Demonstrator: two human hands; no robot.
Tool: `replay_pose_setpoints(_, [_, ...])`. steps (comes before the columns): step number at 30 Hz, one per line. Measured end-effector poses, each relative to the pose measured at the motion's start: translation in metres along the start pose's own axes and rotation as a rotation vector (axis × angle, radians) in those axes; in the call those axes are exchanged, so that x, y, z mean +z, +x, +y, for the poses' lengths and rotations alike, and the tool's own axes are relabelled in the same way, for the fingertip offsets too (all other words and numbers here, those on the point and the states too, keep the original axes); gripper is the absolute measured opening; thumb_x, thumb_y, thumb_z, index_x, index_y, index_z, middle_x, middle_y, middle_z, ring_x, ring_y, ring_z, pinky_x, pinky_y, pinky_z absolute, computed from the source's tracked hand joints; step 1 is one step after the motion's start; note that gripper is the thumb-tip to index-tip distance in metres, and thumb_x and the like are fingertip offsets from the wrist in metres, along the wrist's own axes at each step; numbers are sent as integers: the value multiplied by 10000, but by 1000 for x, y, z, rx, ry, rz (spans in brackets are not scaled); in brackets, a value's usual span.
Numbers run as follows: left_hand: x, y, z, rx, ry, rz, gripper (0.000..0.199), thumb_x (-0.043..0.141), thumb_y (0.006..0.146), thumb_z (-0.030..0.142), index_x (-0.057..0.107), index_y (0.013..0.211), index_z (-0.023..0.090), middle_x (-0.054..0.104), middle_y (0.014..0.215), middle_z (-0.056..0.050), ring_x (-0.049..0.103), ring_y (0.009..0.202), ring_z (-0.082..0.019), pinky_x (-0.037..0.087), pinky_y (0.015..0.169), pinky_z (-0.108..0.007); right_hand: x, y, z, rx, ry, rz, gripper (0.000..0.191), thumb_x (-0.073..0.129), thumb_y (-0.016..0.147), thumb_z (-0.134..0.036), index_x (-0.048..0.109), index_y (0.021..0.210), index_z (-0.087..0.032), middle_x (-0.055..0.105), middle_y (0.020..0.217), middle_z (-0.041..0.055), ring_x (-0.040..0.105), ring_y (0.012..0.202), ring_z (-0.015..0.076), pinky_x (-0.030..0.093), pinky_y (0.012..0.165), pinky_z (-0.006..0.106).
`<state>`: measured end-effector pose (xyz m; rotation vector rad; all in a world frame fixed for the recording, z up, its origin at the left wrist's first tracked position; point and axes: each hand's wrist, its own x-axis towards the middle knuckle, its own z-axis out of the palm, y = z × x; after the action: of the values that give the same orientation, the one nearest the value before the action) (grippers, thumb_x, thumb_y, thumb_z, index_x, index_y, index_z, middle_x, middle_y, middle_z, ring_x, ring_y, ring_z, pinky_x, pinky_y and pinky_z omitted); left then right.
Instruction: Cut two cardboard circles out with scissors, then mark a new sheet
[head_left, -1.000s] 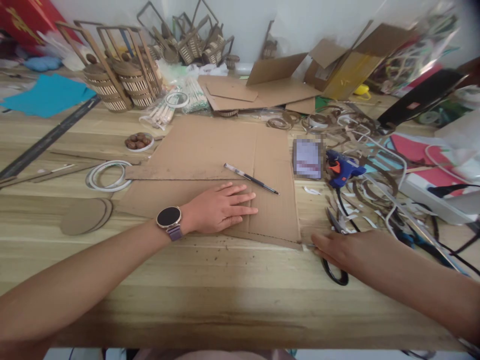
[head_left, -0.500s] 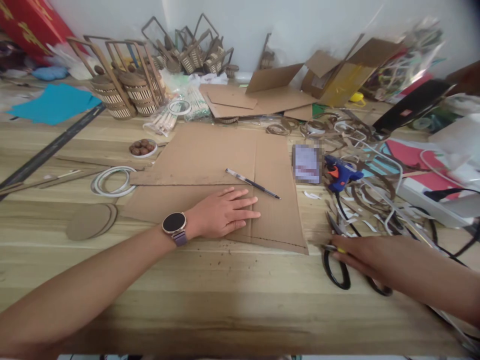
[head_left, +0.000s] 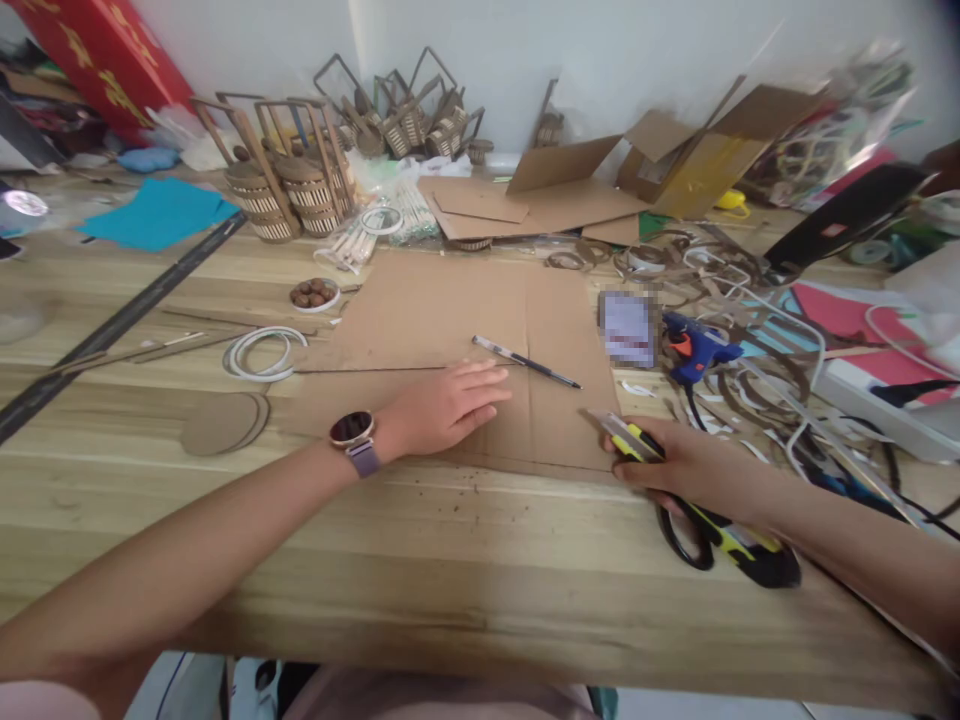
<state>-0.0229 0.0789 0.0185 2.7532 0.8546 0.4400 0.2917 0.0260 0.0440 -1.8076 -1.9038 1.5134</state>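
Fingers stretched, my left hand (head_left: pixel 454 405) rests on a large sheet of cardboard (head_left: pixel 450 300) lying on the wooden table. A dark watch (head_left: pixel 352 430) is on that wrist. My right hand (head_left: pixel 675 460) is closed around a yellow and black utility knife (head_left: pixel 637 440), its blade pointing up and left over the cardboard's right edge. Beneath the right hand a black scissor handle (head_left: pixel 686 545) shows; the rest of the scissors is mostly hidden. A black and clear pen (head_left: pixel 529 362) lies across the sheet, just beyond the left hand.
A blue glue gun (head_left: pixel 697 348), a phone-like screen (head_left: pixel 628 328) and tangled strips lie on the right. On the left are round cardboard discs (head_left: pixel 217 423), white rings (head_left: pixel 259 355) and a bowl of brown balls (head_left: pixel 313 294). Small woven baskets (head_left: pixel 259 205) stand at the back.
My right hand has lifted the utility knife and brought its blade up and left to the cardboard's edge. The left hand's fingers have drawn closer together on the sheet. The view has shifted slightly.
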Motion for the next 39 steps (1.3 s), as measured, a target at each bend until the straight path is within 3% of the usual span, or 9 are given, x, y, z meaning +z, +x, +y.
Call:
replay_pose_setpoints(3, [-13, -20, -7, -51, 12, 20, 444, 312, 1066, 350, 614, 1324, 154, 524, 1504, -113, 378, 1459, -242, 298, 1211, -484, -22, -7, 17, -7, -178, 38, 98, 503, 848, -244, 513, 945, -237, 484, 561, -79, 498, 388, 125, 390, 404, 227])
replay_pose_setpoints(6, [-19, -39, -15, -116, 82, 1, 451, 308, 1064, 366, 628, 1306, 160, 528, 1499, -122, 394, 1449, -269, 313, 1197, -518, -41, -18, 18, 7, -415, 121, 129, 447, 919, -218, 575, 934, -218, 571, 558, -11, 567, 421, 165, 398, 434, 267])
replay_pose_setpoints(9, [-19, -50, -15, -135, 143, -11, 449, 311, 1063, 356, 622, 1313, 150, 504, 1515, -138, 366, 1462, -288, 303, 1195, -540, -45, -23, -1, -78, -790, 302, 144, 500, 958, -265, 624, 944, -192, 723, 781, 122, 715, 691, 257, 459, 601, 336])
replay_pose_setpoints(11, [-17, -51, -9, -126, 160, -14, 448, 315, 1062, 349, 602, 1337, 141, 484, 1530, -142, 342, 1474, -294, 283, 1203, -542, -35, -21, -23, -135, -946, 346, 185, 455, 994, -262, 602, 1062, -173, 748, 971, 186, 736, 854, 312, 467, 663, 359])
replay_pose_setpoints(16, [-7, -49, 4, -113, 161, -51, 476, 304, 1064, 360, 527, 1408, 119, 412, 1576, -145, 287, 1495, -309, 261, 1210, -537, 26, -4, -84, -296, -1111, 35, 134, 492, 1010, -284, 602, 1037, -212, 774, 857, 66, 749, 746, 272, 372, 525, 275])
replay_pose_setpoints(20, [3, -51, 2, -136, 145, -57, 474, 321, 1060, 383, 513, 1417, 136, 421, 1574, -132, 291, 1495, -298, 253, 1213, -518, 60, 13, -117, -395, -1164, -95, 137, 528, 1025, -291, 630, 1012, -200, 777, 814, 44, 751, 752, 249, 265, 479, 263])
replay_pose_setpoints(31, [7, -51, 3, -135, 166, -51, 481, 318, 1058, 392, 504, 1415, 129, 435, 1565, -136, 302, 1489, -301, 248, 1207, -488, 68, 23, -132, -442, -1270, -160, 150, 558, 1024, -306, 656, 1013, -193, 779, 803, 34, 762, 744, 248, 210, 458, 288])
replay_pose_setpoints(35, [8, -51, 3, -135, 164, -40, 479, 324, 1055, 394, 508, 1412, 132, 435, 1564, -141, 303, 1490, -297, 252, 1206, -493, 70, 24, -131, -453, -1290, -141, 142, 561, 1019, -292, 663, 1016, -193, 775, 754, 40, 770, 714, 250, 264, 450, 278])
replay_pose_setpoints(39, [8, -50, 4, -130, 154, -45, 466, 324, 1055, 380, 509, 1412, 144, 446, 1562, -112, 297, 1490, -302, 251, 1205, -507, 73, 23, -138, -445, -1330, -161, 125, 604, 953, -128, 676, 1037, -185, 779, 738, 49, 774, 683, 274, 353, 445, 261])
